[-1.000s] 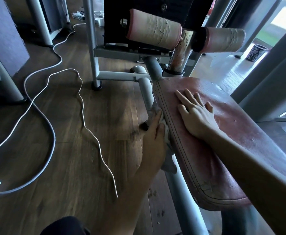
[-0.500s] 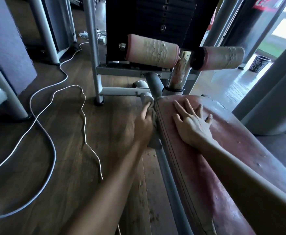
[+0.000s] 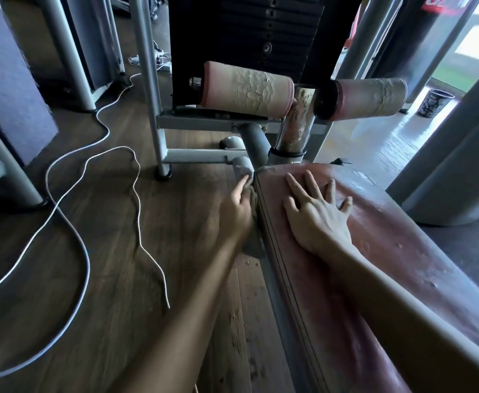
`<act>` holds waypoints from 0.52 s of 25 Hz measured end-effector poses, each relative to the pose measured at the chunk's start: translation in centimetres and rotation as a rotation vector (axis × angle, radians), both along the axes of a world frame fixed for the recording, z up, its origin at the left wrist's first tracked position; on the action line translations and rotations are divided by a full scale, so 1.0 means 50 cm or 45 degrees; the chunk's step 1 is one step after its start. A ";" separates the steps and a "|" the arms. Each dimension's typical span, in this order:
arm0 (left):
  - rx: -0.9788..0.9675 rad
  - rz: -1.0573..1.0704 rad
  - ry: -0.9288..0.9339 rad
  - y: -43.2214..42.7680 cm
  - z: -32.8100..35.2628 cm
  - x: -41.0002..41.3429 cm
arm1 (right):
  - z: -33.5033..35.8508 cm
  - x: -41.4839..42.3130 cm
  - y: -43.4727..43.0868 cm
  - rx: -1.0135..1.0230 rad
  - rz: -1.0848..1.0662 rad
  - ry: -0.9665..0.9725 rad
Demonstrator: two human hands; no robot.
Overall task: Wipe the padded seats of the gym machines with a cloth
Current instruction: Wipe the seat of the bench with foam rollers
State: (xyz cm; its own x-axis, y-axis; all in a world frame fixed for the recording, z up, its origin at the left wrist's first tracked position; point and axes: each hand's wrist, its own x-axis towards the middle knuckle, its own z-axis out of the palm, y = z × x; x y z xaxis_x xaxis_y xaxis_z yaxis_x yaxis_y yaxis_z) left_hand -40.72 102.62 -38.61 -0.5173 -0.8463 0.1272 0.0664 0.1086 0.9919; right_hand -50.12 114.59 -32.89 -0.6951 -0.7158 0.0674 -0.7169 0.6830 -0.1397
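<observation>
A worn red padded seat [image 3: 380, 268] runs from the centre to the lower right. My left hand [image 3: 237, 212] presses a grey cloth [image 3: 254, 245] against the seat's left side edge near its far corner; most of the cloth is hidden under the hand and a corner hangs below. Its fingers lie fairly straight along the edge. My right hand [image 3: 316, 215] rests flat on the seat's top with fingers spread, holding nothing.
Two cracked pink roller pads [image 3: 247, 92] and a black weight stack [image 3: 249, 35] stand just beyond the seat. Grey frame tubes [image 3: 153, 89] rise at left and centre. White cables [image 3: 73, 245] snake over the wooden floor on the left. A dark cup [image 3: 434, 102] stands far right.
My left hand has slid the cloth forward along the seat's side edge, from mid-length to near the far corner. My right hand stays flat on the seat, fingers spread slightly wider.
</observation>
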 end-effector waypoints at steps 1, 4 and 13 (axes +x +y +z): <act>0.015 0.014 -0.002 0.002 -0.006 0.000 | 0.000 0.001 0.000 -0.002 -0.003 -0.001; -0.023 0.015 0.089 0.094 -0.013 0.052 | -0.001 0.001 0.001 -0.021 -0.004 0.000; -0.068 0.025 -0.077 -0.043 -0.001 -0.031 | 0.002 0.003 0.002 -0.050 0.008 -0.002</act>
State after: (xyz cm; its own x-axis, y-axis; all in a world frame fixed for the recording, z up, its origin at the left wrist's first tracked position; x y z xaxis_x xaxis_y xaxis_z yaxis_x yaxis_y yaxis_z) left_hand -42.27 100.47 -38.64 -0.5087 -0.8493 0.1414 0.0041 0.1618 0.9868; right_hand -49.97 114.70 -32.81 -0.6909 -0.7168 0.0944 -0.7207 0.6726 -0.1677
